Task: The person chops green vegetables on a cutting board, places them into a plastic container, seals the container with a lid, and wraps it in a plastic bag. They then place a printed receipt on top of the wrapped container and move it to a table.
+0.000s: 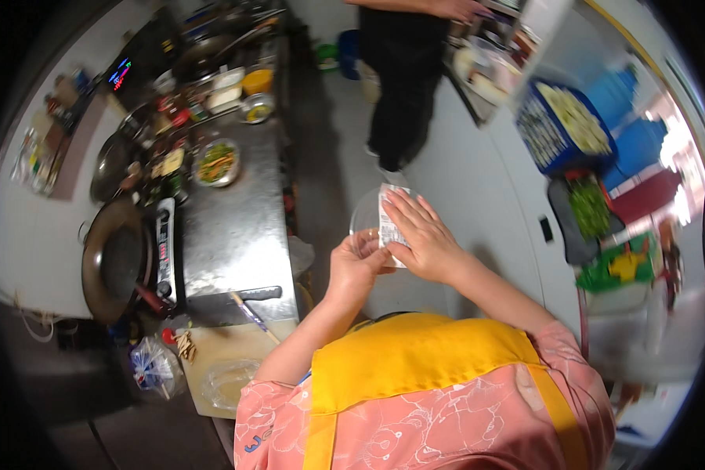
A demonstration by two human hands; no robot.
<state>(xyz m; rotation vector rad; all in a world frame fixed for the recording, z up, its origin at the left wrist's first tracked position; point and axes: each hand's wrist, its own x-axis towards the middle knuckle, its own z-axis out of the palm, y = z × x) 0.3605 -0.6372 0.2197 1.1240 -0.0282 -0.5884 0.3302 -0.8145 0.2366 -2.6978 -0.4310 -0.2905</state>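
In front of my chest, my left hand [351, 270] is closed on the edge of a clear round plastic piece [363, 213], a lid or a tub; I cannot tell which. A white printed paper slip [388, 229] lies against it. My right hand [424, 239] rests flat over the slip, its fingers stretched out and pointing away from me. Part of the slip and of the plastic is hidden under the fingers. Both hands are over the aisle, to the right of the steel counter [235, 211].
On the counter lie a bowl of cut vegetables [217, 164] and a black-handled knife [258, 294]. A wok [116, 258] stands at left. A cutting board [204, 345] is near my left arm. Ahead, another person [399, 78] stands in the aisle. A blue crate [568, 125] is at right.
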